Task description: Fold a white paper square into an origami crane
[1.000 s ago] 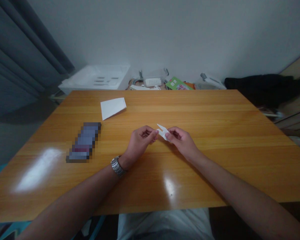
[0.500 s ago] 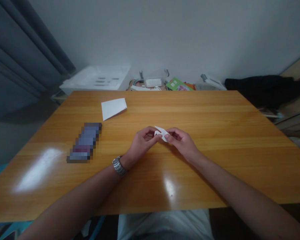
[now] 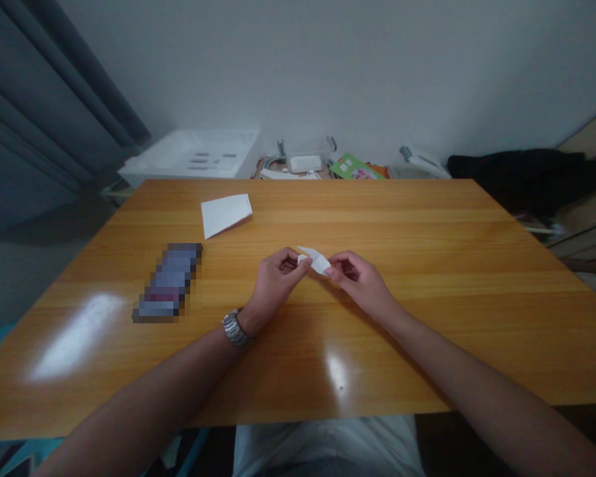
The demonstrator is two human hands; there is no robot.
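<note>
A small folded white paper piece (image 3: 316,260) is pinched between both my hands just above the middle of the wooden table (image 3: 427,265). My left hand (image 3: 273,285), with a metal watch (image 3: 235,330) on its wrist, grips the paper's left end with curled fingers. My right hand (image 3: 360,283) pinches the right end with thumb and forefinger. Both hands are closed on the paper.
A folded white sheet (image 3: 225,214) lies at the table's far left. A blurred dark oblong object (image 3: 169,282) lies nearer, left of my hands. Behind the table stand a white tray (image 3: 193,156), small items (image 3: 302,164), a green packet (image 3: 353,165) and dark cloth (image 3: 521,173).
The paper piece has been turned and lowered slightly between my fingers; its pointed tips now lean left. Both hands stayed in about the same place.
</note>
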